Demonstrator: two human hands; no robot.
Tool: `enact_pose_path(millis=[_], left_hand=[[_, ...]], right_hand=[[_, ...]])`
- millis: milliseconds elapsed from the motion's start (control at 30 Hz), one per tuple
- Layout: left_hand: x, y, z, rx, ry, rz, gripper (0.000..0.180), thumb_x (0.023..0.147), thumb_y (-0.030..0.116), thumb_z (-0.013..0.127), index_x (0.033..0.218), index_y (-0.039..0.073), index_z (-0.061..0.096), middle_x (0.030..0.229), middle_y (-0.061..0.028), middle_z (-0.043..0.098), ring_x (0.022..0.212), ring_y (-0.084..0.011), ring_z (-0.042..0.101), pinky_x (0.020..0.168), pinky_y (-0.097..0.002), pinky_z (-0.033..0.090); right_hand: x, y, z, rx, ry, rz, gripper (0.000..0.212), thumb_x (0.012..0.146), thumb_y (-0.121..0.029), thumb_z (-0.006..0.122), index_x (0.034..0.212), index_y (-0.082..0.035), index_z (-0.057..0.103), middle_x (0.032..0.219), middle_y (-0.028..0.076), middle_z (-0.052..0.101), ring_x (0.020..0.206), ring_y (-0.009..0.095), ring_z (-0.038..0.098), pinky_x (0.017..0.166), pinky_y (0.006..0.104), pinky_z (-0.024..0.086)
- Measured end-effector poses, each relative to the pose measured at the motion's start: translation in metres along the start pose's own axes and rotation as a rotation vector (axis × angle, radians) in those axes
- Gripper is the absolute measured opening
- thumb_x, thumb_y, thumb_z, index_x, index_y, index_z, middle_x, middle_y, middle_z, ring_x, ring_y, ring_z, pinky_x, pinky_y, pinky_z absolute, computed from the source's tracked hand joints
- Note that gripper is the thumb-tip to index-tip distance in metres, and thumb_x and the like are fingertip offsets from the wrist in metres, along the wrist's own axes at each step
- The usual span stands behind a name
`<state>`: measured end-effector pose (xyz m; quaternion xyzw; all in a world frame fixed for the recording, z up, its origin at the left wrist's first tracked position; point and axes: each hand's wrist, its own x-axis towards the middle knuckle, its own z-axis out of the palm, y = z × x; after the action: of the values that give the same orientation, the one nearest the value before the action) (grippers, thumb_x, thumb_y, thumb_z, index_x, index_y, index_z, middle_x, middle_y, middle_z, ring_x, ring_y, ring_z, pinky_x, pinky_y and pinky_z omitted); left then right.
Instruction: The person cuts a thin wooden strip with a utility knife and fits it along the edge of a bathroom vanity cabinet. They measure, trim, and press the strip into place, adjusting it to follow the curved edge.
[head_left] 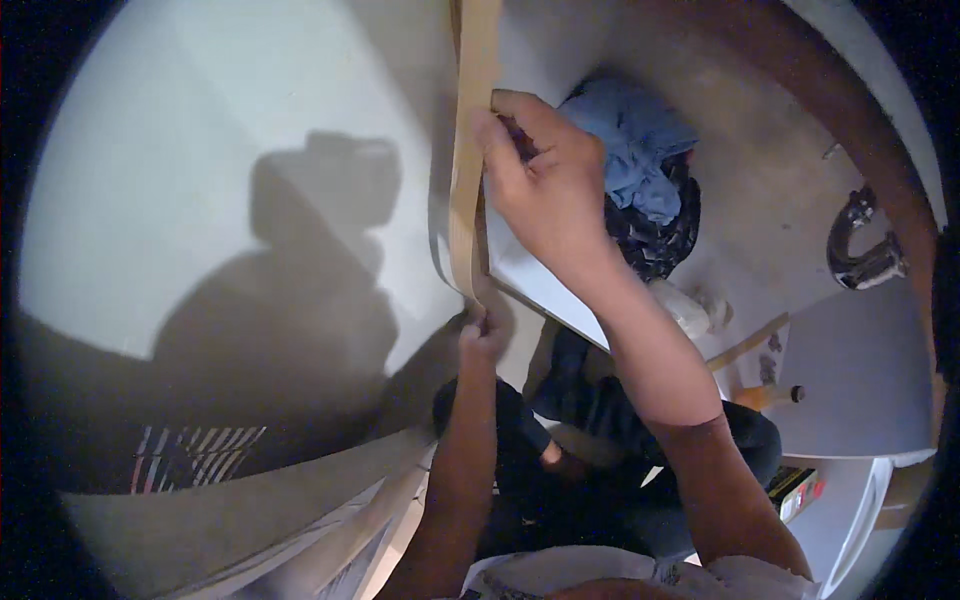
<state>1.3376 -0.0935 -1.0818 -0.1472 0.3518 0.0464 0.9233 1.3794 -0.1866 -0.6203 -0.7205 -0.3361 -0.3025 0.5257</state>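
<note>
In the head view, my right hand (545, 165) pinches the tan strip (464, 210) near the white panel's (200, 90) right edge while my left hand (482, 340) seems to grip its lower end, so I'd keep even, gentle tension against twisting.

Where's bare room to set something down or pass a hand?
Set down: grey-brown surface between the blue cloth and the curved metal piece. Pass: along the pale panel, left of the tan strip. Crowded: by the right hand, cloth and dark bundle.
</note>
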Motion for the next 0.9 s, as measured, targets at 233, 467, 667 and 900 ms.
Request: enact_pose_path(millis=[233, 467, 667, 900], left_hand=[[0.016, 0.019, 0.002, 0.106, -0.041, -0.030, 0.016, 0.095, 0.010, 0.047, 0.097, 0.002, 0.061, 0.090, -0.0077, 0.064, 0.078, -0.0209, 0.062, 0.068, -0.0295, 0.052], [-0.021, -0.026, 0.028, 0.260, -0.010, 0.219, 0.013, 0.094, 0.011, 0.050, 0.099, 0.004, 0.060, 0.085, -0.0068, 0.062, 0.074, -0.0179, 0.060, 0.069, -0.0291, 0.051], [-0.013, -0.011, 0.012, 0.361, -0.005, 0.354, 0.013, 0.091, 0.016, 0.055, 0.101, 0.009, 0.060, 0.086, -0.0054, 0.062, 0.070, -0.0162, 0.059, 0.059, -0.0258, 0.052], [-0.045, -0.040, 0.041, 0.250, 0.056, 0.325, 0.015, 0.091, 0.015, 0.053, 0.102, 0.005, 0.058, 0.089, -0.0060, 0.061, 0.071, -0.0139, 0.059, 0.064, -0.0270, 0.054]], right_hand=[[0.019, -0.001, 0.015, 0.151, 0.129, 0.156, 0.018, 0.082, -0.012, 0.067, 0.094, 0.002, 0.064, 0.069, 0.006, 0.065, 0.062, 0.008, 0.058, 0.055, 0.0231, 0.045], [0.028, 0.005, 0.014, 0.136, 0.144, 0.158, 0.016, 0.082, -0.012, 0.067, 0.089, 0.002, 0.063, 0.069, 0.006, 0.065, 0.062, 0.007, 0.057, 0.055, 0.0229, 0.045], [0.020, -0.007, 0.023, 0.105, 0.100, 0.147, 0.016, 0.083, -0.013, 0.066, 0.087, 0.002, 0.062, 0.069, 0.005, 0.065, 0.059, 0.007, 0.057, 0.054, 0.0214, 0.045], [0.027, -0.006, 0.018, 0.103, 0.164, 0.019, 0.016, 0.083, -0.012, 0.066, 0.090, 0.003, 0.063, 0.070, 0.005, 0.064, 0.060, 0.007, 0.056, 0.054, 0.0218, 0.045]])
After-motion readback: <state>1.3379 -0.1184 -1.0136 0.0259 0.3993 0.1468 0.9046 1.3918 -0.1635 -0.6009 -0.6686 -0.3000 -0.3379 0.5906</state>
